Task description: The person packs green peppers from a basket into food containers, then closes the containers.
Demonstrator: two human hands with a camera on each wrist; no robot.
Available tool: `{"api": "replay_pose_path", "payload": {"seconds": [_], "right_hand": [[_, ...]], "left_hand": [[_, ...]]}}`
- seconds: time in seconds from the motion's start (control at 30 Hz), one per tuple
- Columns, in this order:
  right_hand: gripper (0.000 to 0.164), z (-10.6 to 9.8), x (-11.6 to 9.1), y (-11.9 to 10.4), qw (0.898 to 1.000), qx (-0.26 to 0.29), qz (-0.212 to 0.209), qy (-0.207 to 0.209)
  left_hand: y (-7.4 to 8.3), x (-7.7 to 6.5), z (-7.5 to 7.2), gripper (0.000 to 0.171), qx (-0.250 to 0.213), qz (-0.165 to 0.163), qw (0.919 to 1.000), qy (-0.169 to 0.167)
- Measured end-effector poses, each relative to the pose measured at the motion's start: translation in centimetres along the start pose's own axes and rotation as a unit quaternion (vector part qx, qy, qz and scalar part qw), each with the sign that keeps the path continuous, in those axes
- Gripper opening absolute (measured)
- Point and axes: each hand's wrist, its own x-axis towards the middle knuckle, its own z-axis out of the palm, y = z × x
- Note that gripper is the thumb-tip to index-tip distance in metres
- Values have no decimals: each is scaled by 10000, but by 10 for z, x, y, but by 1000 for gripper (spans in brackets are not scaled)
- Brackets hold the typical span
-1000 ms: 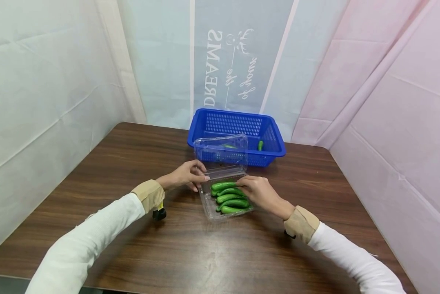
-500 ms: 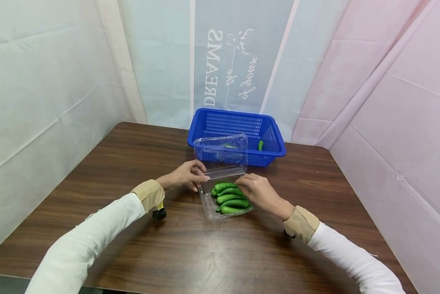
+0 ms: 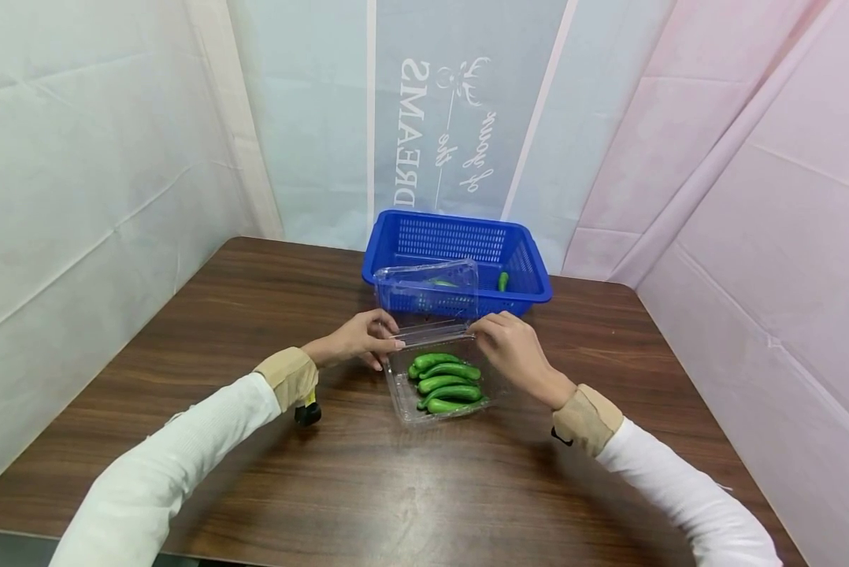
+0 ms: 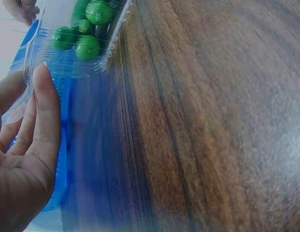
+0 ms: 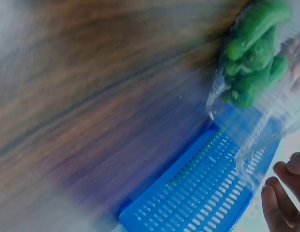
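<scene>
A clear plastic clamshell box [image 3: 402, 398] lies on the table with its lid [image 3: 424, 277] raised toward the blue basket. Several small green cucumbers [image 3: 449, 384] lie side by side in its base, their round ends [image 4: 87, 47] showing through the wall in the left wrist view. My left hand [image 3: 357, 337] pinches the box's left side near the hinge, thumb toward me. Beside the hinge's right end is my right hand [image 3: 513, 350]. In the right wrist view its bent fingers [image 5: 273, 195] hold nothing and appear apart from the plastic.
Behind the box stands a blue perforated basket [image 3: 531, 268] with a few green cucumbers [image 3: 503, 281] in it, partly seen through the lid. The brown wooden table [image 3: 424, 488] reaches cloth walls at the back and sides.
My right hand has moved up and away from the cucumbers toward the hinge's right end, uncovering their right ends. The left hand keeps its hold, and the box stays in place.
</scene>
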Motion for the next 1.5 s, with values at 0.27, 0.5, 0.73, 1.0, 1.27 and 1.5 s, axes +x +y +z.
{"api": "replay_pose_path", "payload": {"seconds": [0.27, 0.5, 0.73, 1.0, 1.27, 1.5], "right_hand": [[15, -6, 5, 13, 9990, -123, 342, 257], [16, -9, 18, 25, 9961, -418, 571, 522], [14, -3, 31, 39, 9909, -583, 991, 700], [17, 7, 46, 56, 9838, -610, 1555, 659], [19, 14, 69, 79, 9624, -542, 2631, 408], [17, 19, 81, 100, 9448, -766, 3184, 123]], "left_hand": [[-19, 10, -4, 47, 122, 4, 9998, 160], [-18, 9, -4, 44, 207, 2, 9996, 198], [-18, 10, -5, 44, 222, 10, 9994, 249], [-19, 10, -5, 49, 181, -105, 9996, 210], [-4, 2, -3, 48, 31, -131, 9999, 23], [1, 3, 0, 47, 71, -87, 9999, -51]]}}
